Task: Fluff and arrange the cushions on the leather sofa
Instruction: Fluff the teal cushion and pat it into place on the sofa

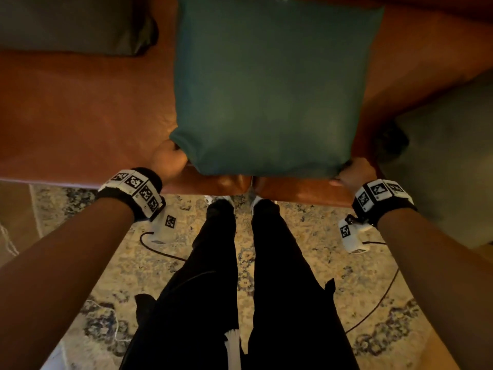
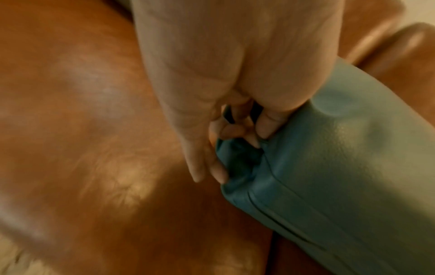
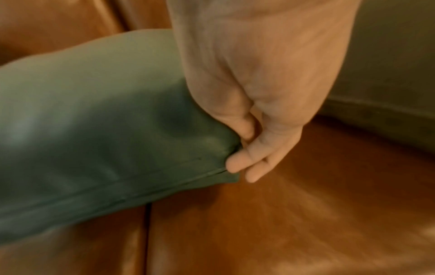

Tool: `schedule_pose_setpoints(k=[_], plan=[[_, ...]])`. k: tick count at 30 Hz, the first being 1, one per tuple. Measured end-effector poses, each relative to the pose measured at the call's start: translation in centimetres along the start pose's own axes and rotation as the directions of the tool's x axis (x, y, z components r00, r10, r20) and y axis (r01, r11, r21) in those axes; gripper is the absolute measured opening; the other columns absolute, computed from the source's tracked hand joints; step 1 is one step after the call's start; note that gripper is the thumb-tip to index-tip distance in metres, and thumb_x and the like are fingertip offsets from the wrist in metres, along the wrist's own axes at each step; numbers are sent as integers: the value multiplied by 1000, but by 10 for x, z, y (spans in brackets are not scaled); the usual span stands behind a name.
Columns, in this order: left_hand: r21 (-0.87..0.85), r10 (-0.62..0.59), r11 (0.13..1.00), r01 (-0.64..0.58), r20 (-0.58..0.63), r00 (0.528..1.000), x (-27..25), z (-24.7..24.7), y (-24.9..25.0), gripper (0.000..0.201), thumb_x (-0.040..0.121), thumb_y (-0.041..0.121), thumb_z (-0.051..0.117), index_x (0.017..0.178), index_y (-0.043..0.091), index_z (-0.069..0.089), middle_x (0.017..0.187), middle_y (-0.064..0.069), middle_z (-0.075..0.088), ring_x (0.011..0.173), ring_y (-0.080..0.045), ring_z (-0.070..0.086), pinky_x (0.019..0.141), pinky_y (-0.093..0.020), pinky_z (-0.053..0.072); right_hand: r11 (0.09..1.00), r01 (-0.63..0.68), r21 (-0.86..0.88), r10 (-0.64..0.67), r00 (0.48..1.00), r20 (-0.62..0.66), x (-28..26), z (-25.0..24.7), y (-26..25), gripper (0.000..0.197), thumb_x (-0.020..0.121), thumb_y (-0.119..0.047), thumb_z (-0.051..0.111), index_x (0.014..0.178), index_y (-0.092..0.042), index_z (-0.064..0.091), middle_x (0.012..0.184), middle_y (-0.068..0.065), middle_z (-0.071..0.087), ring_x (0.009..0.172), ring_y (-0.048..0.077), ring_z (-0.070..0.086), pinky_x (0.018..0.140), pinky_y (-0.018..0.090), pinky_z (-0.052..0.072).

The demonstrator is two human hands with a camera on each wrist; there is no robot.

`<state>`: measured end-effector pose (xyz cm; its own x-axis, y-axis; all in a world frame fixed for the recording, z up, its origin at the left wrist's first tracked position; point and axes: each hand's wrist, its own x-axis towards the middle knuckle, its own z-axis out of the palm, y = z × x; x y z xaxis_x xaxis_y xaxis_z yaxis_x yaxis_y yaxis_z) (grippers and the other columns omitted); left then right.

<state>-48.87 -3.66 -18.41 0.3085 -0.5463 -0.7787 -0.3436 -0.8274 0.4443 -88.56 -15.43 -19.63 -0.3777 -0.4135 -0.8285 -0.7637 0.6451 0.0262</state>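
Note:
A square teal cushion (image 1: 269, 86) lies over the seat of the brown leather sofa (image 1: 80, 113), its near edge at the sofa's front. My left hand (image 1: 168, 160) grips the cushion's near left corner; in the left wrist view the fingers (image 2: 235, 134) curl into the bunched teal fabric (image 2: 341, 158). My right hand (image 1: 356, 173) pinches the near right corner, and the right wrist view shows the fingers (image 3: 244, 161) curled at the seam of the cushion (image 3: 94, 139). Both thumbs are hidden by the cushion.
A grey-green cushion (image 1: 66, 22) lies at the sofa's back left, and another (image 1: 448, 161) sits at the right end. My legs in black trousers (image 1: 240, 276) stand on a patterned rug (image 1: 333, 263), close to the sofa's front edge. Cables (image 1: 378, 303) trail over the rug.

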Motion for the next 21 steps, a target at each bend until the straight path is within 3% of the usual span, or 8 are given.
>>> schedule_pose_setpoints(k=[2, 4, 7, 11, 13, 16, 18, 21], plan=[[263, 102, 959, -103, 17, 995, -2, -7, 0, 31, 97, 17, 50, 66, 15, 51, 66, -6, 55, 70, -28, 53, 68, -33, 37, 999, -9, -42, 9, 1000, -1, 1, -1, 5, 42, 85, -12, 83, 120, 5, 69, 124, 24, 69, 117, 43, 65, 79, 33, 42], [374, 143, 914, -158, 68, 987, -8, -12, -7, 35, 94, 15, 52, 60, 16, 44, 58, -6, 48, 58, -27, 48, 60, -33, 32, 999, -8, -31, 8, 1000, -8, -3, -1, 10, 34, 91, -7, 75, 122, 7, 67, 126, 28, 67, 118, 44, 64, 77, 32, 42], [401, 139, 905, -143, 39, 990, -19, -17, -25, 31, 83, 30, 52, 57, 17, 44, 53, -4, 45, 51, -19, 42, 58, -32, 28, 997, 18, -70, -20, 1000, -21, -9, 2, 18, 32, 95, -5, 71, 124, 8, 67, 127, 31, 66, 120, 46, 62, 83, 37, 48], [371, 0, 928, -15, 42, 999, -20, -11, -40, 38, 76, 42, 43, 62, 9, 54, 60, -14, 56, 61, -31, 52, 62, -35, 37, 1000, -23, -11, 22, 1000, -19, -11, 9, 25, 27, 96, -7, 67, 119, 8, 69, 122, 28, 69, 117, 45, 64, 90, 41, 53], [251, -110, 964, 84, 93, 990, -15, -9, -42, 40, 81, 44, 42, 79, 10, 62, 82, -17, 68, 78, -35, 64, 76, -42, 52, 992, -52, 114, 56, 998, -33, -14, 7, 24, 28, 100, -11, 62, 119, 9, 68, 122, 28, 69, 116, 44, 65, 94, 43, 53], [-127, -219, 962, 242, 165, 961, -11, -4, -41, 28, 94, 26, 44, 106, 11, 64, 116, -17, 69, 100, -32, 68, 91, -48, 57, 921, -143, 361, 99, 985, 140, -4, 0, 23, 37, 106, -26, 56, 130, 3, 62, 127, 23, 67, 117, 40, 65, 95, 40, 51], [-293, -232, 911, 289, 213, 949, -13, -3, -41, 27, 97, 11, 43, 112, 9, 66, 115, -15, 71, 99, -28, 68, 88, -42, 56, 835, -255, 487, 162, 961, 224, -8, -1, 16, 33, 108, -35, 44, 120, -8, 60, 114, 17, 67, 102, 37, 68, 91, 44, 57], [-404, -221, 862, 307, 245, 944, -19, -4, -43, 31, 102, 16, 41, 123, 10, 64, 110, -9, 70, 96, -24, 67, 91, -41, 53, 780, -323, 535, 173, 934, 312, -18, 3, 10, 27, 109, -40, 47, 104, -15, 55, 100, 10, 60, 87, 29, 65, 74, 41, 59]])
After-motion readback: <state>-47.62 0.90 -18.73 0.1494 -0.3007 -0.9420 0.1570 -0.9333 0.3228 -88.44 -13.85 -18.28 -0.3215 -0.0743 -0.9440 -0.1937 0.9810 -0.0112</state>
